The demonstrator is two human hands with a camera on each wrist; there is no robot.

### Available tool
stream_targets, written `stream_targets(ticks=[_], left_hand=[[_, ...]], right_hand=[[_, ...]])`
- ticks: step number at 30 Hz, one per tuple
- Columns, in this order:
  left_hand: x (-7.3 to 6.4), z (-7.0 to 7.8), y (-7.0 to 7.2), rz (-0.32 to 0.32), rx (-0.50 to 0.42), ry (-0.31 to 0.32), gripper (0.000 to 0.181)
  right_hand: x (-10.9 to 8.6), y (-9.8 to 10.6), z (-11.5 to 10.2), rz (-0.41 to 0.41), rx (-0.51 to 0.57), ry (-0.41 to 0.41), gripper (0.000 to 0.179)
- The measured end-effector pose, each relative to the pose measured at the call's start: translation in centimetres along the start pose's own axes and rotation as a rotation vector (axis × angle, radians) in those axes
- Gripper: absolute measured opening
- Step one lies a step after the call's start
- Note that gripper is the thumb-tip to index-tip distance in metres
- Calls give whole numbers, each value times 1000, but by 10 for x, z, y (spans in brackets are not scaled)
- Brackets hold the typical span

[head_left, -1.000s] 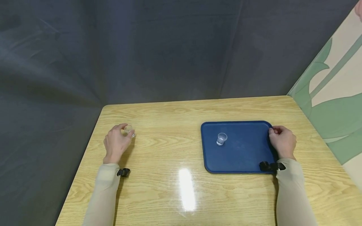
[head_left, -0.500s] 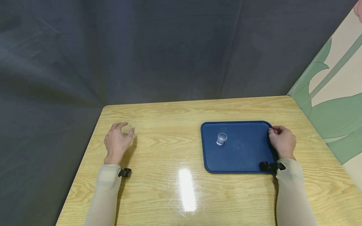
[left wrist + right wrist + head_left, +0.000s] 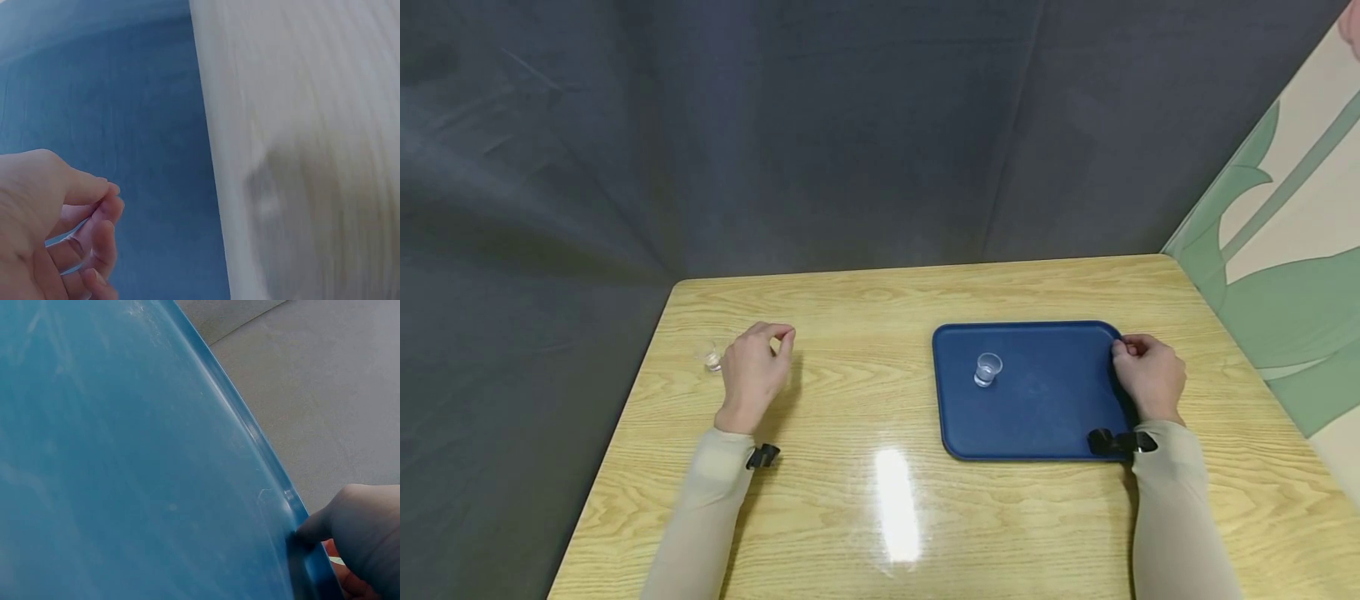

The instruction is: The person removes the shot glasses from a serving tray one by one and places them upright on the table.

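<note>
My left hand (image 3: 751, 372) is raised at the left of the table, fingers bent and thumb tip meeting the index fingertip. In the left wrist view the pinched fingers (image 3: 103, 240) hold nothing. A small clear shot glass (image 3: 713, 360) stands just left of this hand on the wood. My right hand (image 3: 1150, 377) grips the right edge of a blue rectangular tray (image 3: 1045, 417), near its far corner. The right wrist view shows the thumb over the rim, with fingers below. Another clear shot glass (image 3: 987, 369) stands upright in the tray's left half.
The wooden table (image 3: 850, 392) carries the tray at its right and reflects a bright light patch near the middle. Dark cloth (image 3: 880, 133) hangs behind and at the left. A wall panel with a green leaf pattern (image 3: 1285, 300) borders the right side.
My left hand has moved right. Earlier a clear glass showed between its thumb and fingers; now the tips meet, and a glass shows left of the hand. The right hand and tray stay put.
</note>
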State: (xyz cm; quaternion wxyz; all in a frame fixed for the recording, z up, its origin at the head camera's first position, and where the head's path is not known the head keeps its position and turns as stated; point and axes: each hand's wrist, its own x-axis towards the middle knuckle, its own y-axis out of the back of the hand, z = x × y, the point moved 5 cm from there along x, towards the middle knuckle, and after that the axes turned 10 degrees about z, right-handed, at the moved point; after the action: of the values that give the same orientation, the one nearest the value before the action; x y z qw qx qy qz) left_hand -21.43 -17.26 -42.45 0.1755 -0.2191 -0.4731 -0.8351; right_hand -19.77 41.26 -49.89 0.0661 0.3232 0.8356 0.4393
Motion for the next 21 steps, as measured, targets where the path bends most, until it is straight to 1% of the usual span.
stream_targets(ticks=[4,7,11,14,16,18,21], left_hand=[[-4,18,-15,-69,-19,-27,20],[-7,34,-26,-102,-35,-53,16],[-11,60,-41,-138,-73,-105,15],[-13,81,-52,-177,-111,-153,18],[-15,95,-60,-210,-129,-173,20],[-17,107,-68,-248,-138,-187,22],[-22,121,-80,-308,-137,-186,25]], right_hand=[[0,0,0,-4,0,2,45],[1,1,0,-10,-5,-2,45],[2,2,0,-17,-9,-3,45],[2,3,1,-19,-5,0,45],[2,2,0,-20,-2,2,45],[2,2,0,-18,0,2,45],[1,1,0,-19,-1,0,45]])
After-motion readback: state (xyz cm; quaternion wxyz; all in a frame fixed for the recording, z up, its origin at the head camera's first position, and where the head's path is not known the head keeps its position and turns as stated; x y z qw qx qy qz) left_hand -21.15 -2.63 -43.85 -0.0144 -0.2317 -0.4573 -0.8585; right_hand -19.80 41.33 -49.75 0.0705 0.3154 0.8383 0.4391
